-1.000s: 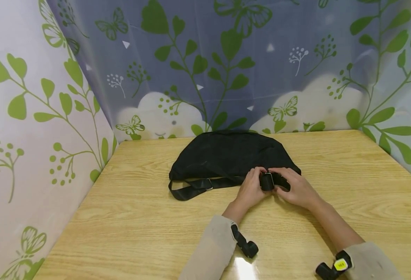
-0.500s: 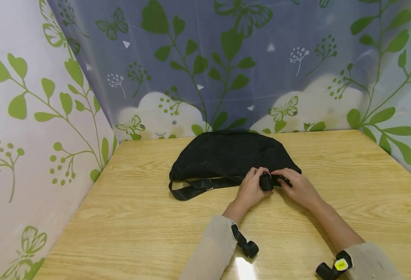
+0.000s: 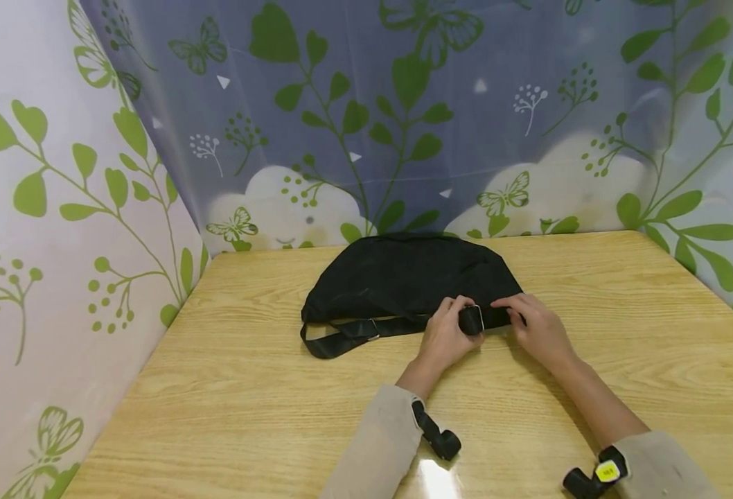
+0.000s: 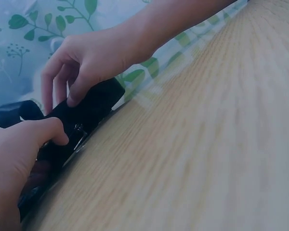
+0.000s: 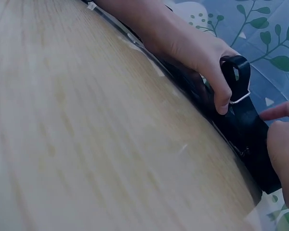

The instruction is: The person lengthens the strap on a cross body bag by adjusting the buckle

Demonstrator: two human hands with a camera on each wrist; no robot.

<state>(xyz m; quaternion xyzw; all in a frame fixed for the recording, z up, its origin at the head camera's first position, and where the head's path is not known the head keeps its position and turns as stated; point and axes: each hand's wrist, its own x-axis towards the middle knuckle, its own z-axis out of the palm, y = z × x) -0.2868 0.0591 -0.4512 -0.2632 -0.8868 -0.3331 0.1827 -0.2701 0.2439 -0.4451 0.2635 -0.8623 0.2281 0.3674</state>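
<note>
A black fabric bag [image 3: 410, 270] lies at the back of the table, its black strap along the front edge. The left hand [image 3: 446, 337] grips the strap beside a metal buckle [image 3: 481, 317]; a loop of strap [image 5: 237, 62] stands up by its thumb in the right wrist view. Just right of the buckle, the right hand [image 3: 540, 333] pinches the strap near the bag's right end, thumb and forefinger close together. In the left wrist view the right hand [image 4: 94, 57] reaches down over the black fabric.
The wood-grain table [image 3: 248, 416] stretches in front of the bag. A second metal buckle [image 3: 374, 328] sits on the strap at left, near a strap loop. Patterned cloth [image 3: 316, 138] with leaves and butterflies hangs behind and at both sides.
The right hand has moved right, away from the left hand, along the strap. More of the buckle shows, and the loop by the left hand has shifted slightly left.
</note>
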